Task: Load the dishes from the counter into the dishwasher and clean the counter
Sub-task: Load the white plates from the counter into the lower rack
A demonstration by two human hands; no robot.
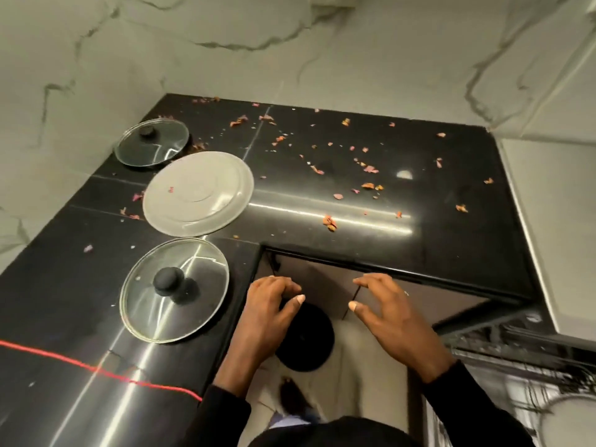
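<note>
Both arms reach forward, side by side, into the inner corner of the glossy black stone counter (354, 175). Forearms in black long sleeves (467, 398), wrists bare.

Left hand (271, 304): palm down, just off the counter's left inner edge, fingers loosely curled, thumb out to the right. Holds nothing.

Right hand (390, 308): palm down, below the counter's front edge, fingers spread and slightly bent, thumb pointing left. Holds nothing.

Thumb tips near one another, not touching.
</note>
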